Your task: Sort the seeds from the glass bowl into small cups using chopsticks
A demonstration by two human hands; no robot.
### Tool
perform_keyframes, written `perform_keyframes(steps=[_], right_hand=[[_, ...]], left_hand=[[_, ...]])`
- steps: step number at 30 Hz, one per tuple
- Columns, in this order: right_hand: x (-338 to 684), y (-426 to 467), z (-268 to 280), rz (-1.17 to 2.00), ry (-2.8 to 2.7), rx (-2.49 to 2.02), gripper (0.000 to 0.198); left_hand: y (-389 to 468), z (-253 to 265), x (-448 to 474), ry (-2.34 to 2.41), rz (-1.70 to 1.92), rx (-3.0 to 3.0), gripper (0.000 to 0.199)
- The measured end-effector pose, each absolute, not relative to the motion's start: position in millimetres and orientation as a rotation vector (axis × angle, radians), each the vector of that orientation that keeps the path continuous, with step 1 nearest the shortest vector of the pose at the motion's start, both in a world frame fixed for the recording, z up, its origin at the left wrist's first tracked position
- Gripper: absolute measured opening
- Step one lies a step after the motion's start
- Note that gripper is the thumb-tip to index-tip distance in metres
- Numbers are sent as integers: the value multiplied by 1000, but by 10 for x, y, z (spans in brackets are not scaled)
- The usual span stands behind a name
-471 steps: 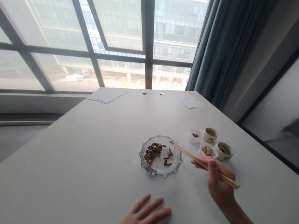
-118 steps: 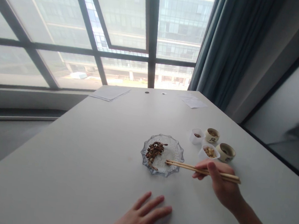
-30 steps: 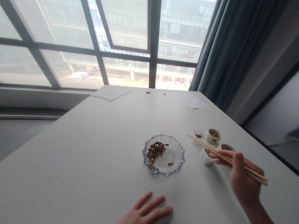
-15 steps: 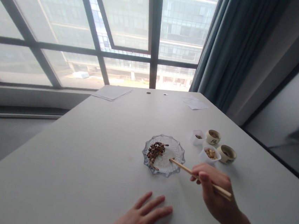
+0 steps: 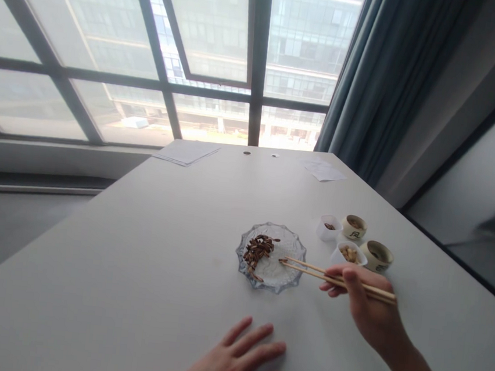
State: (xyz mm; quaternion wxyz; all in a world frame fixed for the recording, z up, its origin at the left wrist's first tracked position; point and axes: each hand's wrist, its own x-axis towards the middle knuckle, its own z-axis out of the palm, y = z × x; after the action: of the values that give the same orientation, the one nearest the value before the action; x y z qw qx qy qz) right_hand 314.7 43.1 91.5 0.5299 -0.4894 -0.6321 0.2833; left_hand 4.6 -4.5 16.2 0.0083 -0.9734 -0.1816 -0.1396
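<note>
A pair of wooden chopsticks is gripped in my right hand, to the right of a clear scalloped glass plate. Their tips are slightly apart over the plate's right half, at a single small brown seed; whether they pinch it I cannot tell. On the plate's left half lies a heap of dark brown, elongated seeds. My left hand rests flat on the white table in front of the plate, fingers spread and holding nothing.
Right of the plate stand two small white cups, one with dark bits, one with pale nut-like pieces. Beside them are two cream-coloured round bowls, one farther back and one nearer. Papers lie at the table's far end.
My right hand has shifted slightly right and up. The chopsticks now show as two separate sticks, their tips spread around the single seed. My left hand has stayed put.
</note>
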Motion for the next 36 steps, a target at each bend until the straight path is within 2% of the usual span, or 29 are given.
perform_keyframes(steps=[4,10,18,21,31,36], right_hand=[[3057,437,823,759,-1418,-1168,49],[3014,470,778,704,-1231,-1196,53],[3456,615,1019,273,-1016,-1212,58],[3628,699,992,202,-994,-1240,60],[3430,673,876,303,-1117,-1135,48],[3224,616,750,514,-1293,-1076,42]], left_hand=[[-30,201,43,-559,-450,-3040,45],[-24,221,42,-551,-409,-3046,44],[-29,229,32,-541,-416,-3047,45],[-25,226,35,-536,-404,-3055,49],[-14,210,28,-540,-438,-3065,48],[-22,180,38,-540,-453,-3033,46]])
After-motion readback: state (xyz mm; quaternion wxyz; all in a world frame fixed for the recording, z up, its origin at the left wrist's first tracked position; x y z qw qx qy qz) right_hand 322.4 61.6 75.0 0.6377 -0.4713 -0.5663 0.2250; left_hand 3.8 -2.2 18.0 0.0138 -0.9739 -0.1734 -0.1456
